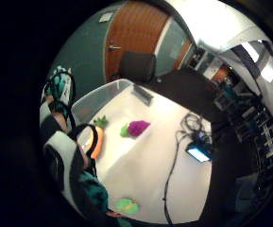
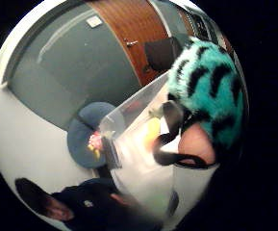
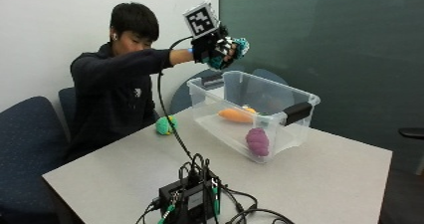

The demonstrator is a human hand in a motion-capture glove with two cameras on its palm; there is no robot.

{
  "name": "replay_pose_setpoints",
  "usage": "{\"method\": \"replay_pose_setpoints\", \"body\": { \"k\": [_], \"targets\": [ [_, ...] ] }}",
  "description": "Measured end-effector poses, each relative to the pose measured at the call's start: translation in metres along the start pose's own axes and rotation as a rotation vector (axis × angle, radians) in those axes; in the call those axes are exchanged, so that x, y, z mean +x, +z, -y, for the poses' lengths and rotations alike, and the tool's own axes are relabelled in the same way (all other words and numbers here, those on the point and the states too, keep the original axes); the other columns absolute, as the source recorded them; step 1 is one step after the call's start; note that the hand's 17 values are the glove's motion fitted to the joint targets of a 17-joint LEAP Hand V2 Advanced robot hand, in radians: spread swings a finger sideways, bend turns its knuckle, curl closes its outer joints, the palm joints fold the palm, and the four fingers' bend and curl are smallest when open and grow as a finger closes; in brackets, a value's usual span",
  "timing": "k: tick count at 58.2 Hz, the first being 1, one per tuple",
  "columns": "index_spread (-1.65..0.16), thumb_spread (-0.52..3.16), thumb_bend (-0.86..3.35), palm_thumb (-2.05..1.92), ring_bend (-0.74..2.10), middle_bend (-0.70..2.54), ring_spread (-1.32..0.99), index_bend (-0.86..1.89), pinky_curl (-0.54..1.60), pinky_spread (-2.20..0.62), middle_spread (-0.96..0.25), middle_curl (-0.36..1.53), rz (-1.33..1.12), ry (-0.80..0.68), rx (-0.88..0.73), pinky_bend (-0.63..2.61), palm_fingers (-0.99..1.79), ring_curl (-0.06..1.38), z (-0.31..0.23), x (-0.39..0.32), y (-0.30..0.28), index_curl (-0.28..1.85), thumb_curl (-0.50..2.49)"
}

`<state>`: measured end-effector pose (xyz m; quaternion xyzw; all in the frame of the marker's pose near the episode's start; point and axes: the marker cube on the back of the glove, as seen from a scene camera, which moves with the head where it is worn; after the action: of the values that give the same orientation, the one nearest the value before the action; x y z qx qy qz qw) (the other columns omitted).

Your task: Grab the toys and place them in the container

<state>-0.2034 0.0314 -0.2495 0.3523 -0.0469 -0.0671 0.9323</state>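
So far the carrot toy (image 3: 236,115) and purple grape toy (image 3: 257,141) lie in the clear container (image 3: 301,100), the gloved right hand (image 3: 215,49) grips a teal striped plush toy (image 3: 240,45) above it, and a green ball toy (image 3: 165,125) waits on the table (image 3: 119,169).

Likely office meeting room: grey table (image 3: 318,169), blue chairs (image 3: 26,134), wooden door (image 1: 133,33).

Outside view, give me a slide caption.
Gloved hand holds a teal toy above the bin.
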Motion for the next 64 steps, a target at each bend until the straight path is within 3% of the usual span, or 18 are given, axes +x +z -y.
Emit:
{"method": "replay_pose_setpoints", "body": {
  "k": [7,10,12,15,20,29,40,47,54,64],
  "targets": [
    [-0.20,1.47,0.07,0.13,1.44,0.97,-0.24,0.31,0.49,-0.38,-0.17,0.72,-0.077,0.136,-0.283,1.04,0.85,0.52,0.019,0.006,0.026,0.54,0.25],
    [-0.19,1.39,-0.01,0.02,1.34,0.83,-0.25,0.19,0.53,-0.34,-0.17,0.69,-0.034,0.168,-0.371,1.12,0.45,0.51,0.020,0.016,0.026,0.55,0.23],
    [-0.19,1.33,-0.05,-0.05,1.15,0.71,-0.23,0.23,0.54,-0.26,-0.15,0.66,0.015,0.160,-0.381,1.09,0.01,0.48,0.019,0.019,0.024,0.57,0.23],
    [-0.19,1.27,-0.06,-0.07,0.97,0.62,-0.19,0.20,0.50,-0.18,-0.13,0.60,0.035,0.142,-0.369,1.08,-0.14,0.40,0.016,0.022,0.021,0.53,0.22],
    [-0.19,1.21,-0.06,-0.08,0.76,0.50,-0.14,0.20,0.42,-0.09,-0.09,0.54,-0.049,0.109,-0.343,1.01,-0.14,0.28,0.006,0.024,0.018,0.48,0.22],
    [-0.19,1.17,-0.06,-0.08,0.64,0.41,-0.10,0.18,0.37,-0.01,-0.06,0.49,-0.011,0.092,-0.320,0.91,-0.08,0.22,-0.018,0.054,0.002,0.47,0.21],
    [-0.20,1.18,-0.04,-0.05,0.56,0.34,-0.08,0.18,0.35,0.02,-0.05,0.46,-0.006,-0.237,-0.415,0.84,-0.03,0.20,-0.122,0.040,0.014,0.46,0.22],
    [-0.21,1.19,-0.04,-0.05,0.55,0.33,-0.09,0.19,0.33,0.03,-0.04,0.45,-0.203,-0.321,-0.566,0.80,0.00,0.20,-0.198,0.059,0.049,0.45,0.22],
    [-0.24,1.19,-0.04,-0.05,0.52,0.30,-0.10,0.19,0.33,0.03,-0.04,0.44,-0.120,-0.358,-0.715,0.80,0.00,0.20,-0.265,0.045,0.091,0.45,0.22],
    [-0.29,1.17,-0.03,-0.02,0.56,0.21,-0.08,0.16,0.35,0.03,-0.04,0.41,-0.117,-0.426,-0.679,0.91,0.10,0.21,-0.311,0.048,0.145,0.42,0.24]
  ]
}}
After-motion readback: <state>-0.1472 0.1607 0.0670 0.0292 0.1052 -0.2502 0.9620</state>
